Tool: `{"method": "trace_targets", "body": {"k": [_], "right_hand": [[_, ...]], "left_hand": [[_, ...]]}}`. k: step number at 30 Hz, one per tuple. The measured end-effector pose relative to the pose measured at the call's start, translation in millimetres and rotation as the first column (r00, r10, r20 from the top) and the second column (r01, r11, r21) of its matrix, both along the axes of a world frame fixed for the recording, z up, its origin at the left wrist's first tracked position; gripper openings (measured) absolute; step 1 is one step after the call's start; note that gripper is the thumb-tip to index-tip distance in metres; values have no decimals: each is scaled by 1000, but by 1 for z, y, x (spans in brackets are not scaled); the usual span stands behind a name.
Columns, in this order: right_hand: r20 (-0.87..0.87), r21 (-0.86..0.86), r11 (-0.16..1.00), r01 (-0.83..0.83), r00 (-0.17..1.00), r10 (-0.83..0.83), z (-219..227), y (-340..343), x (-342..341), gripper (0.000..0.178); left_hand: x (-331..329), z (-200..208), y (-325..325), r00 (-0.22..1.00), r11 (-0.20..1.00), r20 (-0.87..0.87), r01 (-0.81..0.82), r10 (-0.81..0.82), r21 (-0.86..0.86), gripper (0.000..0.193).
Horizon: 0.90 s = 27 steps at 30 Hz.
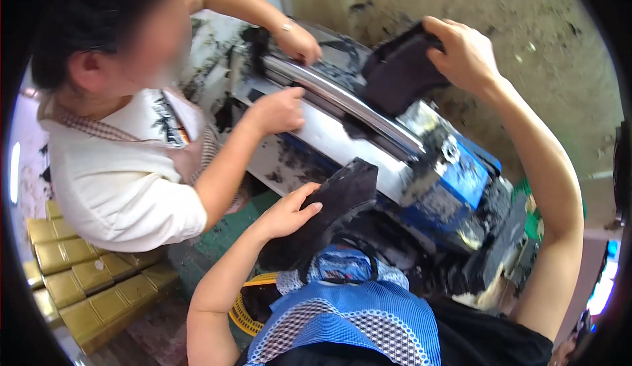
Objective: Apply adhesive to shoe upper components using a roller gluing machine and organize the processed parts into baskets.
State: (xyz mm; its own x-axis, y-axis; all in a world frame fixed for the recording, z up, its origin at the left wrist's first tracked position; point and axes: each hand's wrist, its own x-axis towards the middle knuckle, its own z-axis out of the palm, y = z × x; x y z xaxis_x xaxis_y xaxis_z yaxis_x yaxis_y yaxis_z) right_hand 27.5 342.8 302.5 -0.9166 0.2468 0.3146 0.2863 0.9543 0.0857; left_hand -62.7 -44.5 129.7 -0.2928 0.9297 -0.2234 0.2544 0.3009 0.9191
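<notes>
Lengthwise, the left hand's [287,216] black piece [350,189] slants up-right.

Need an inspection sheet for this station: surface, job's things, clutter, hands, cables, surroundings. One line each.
Surface: metal plate beside a shiny roller.
Job's things: lower piece and upper piece, both dark and flat, on opposite sides of the roller.
Clutter: black scraps on and around the blue housing; dark layered pile beside it.
Hands: left hand grips the lower piece, right hand the upper piece.
Cables: nothing seen.
Surroundings: co-worker at left, both hands near the roller, contact unclear; gold boxes at lower left; yellow basket, partly hidden.
</notes>
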Motion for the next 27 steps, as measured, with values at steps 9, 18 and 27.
{"method": "trace_targets", "body": {"k": [9,18,27], "right_hand": [[-191,26,989,145,972,-138,13,96,-34,54],[572,-3,995,-96,816,81,-115,63,-29,11],[406,-624,779,65,878,252,-149,46,-19,40]], "left_hand": [[-17,-29,63,997,999,-57,-44,45,27,37],[0,-28,76,834,926,-436,-211,338,314,29],[53,-84,-4,869,941,-480,54,120,333,26]]}}
